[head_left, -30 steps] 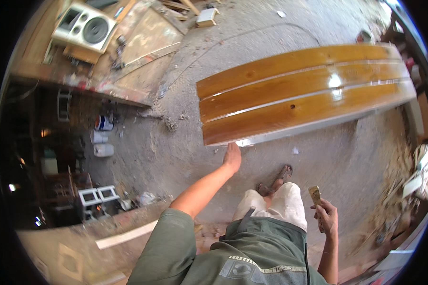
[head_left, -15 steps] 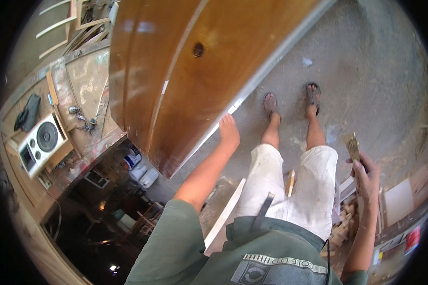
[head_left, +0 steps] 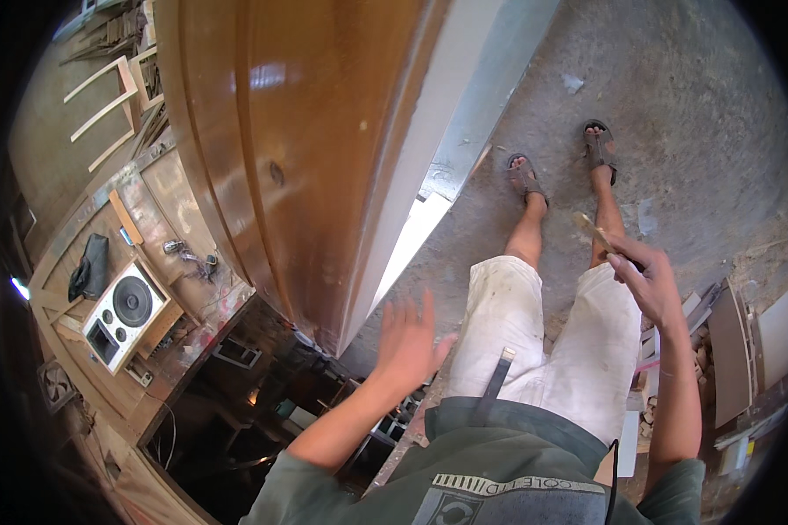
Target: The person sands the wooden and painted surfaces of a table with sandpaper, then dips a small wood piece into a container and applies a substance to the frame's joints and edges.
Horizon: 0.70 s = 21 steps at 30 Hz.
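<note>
A large glossy brown wooden panel, like a door, rises on the left, its pale edge toward me. My left hand is in the air by the panel's near lower corner, fingers spread and holding nothing; it looks apart from the wood. In front of my right thigh, my right hand is closed around a narrow, flat tan tool, its free end pointing up and left. Whether that tool is a scraper or a brush I cannot tell.
A workbench on the left carries a white speaker, a dark cloth and a spray gun-like metal tool. Dark clutter lies under it. Boards and wood offcuts lean at the right. Sandalled feet stand on the concrete floor.
My left hand has come off the panel's edge and back toward me, fingers spreading. The panel's pale edge shows more. My right hand has moved up and left with the tan tool.
</note>
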### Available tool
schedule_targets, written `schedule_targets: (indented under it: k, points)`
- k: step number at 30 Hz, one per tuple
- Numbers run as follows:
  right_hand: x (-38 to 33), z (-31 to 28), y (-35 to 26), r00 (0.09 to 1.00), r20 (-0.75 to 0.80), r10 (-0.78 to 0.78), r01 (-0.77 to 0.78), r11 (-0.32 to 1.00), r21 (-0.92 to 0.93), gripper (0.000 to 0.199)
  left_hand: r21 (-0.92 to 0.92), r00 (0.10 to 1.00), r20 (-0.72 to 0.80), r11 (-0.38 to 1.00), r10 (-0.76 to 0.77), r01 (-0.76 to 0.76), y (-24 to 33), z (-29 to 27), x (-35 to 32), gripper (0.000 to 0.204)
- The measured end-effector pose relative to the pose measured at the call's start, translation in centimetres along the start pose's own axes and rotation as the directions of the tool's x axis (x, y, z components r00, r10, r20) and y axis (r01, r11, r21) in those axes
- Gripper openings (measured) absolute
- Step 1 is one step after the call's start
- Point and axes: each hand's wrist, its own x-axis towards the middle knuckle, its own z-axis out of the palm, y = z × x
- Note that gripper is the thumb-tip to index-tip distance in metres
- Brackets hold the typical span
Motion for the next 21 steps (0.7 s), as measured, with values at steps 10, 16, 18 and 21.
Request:
schedule_targets:
  k: [10,16,18,21]
  points:
    - [9.3,15.2,0.5,0.872,0.352,-0.34,0.386,0.92,-0.066,0.048,0.313,0.604,-0.688,0.915,0.403,-0.255,-17.1,-14.9,-0.7,0.093]
    - [13.1,24.2,-0.4,0.849,0.463,-0.255,0.392,0.891,-0.228,0.048,0.207,0.507,-0.748,0.876,0.429,-0.436,-21.7,-11.1,4.1,0.102]
    - [13.6,25.9,-0.3,0.861,0.44,-0.254,0.376,0.901,-0.216,0.049,0.131,0.526,-0.753,0.872,0.397,-0.471,-22.9,-9.7,3.8,0.102]
    - [13.5,27.8,1.4,0.867,0.42,-0.269,0.372,0.909,-0.186,0.052,0.186,0.533,-0.727,0.871,0.433,-0.454,-22.4,-10.7,4.3,0.101]
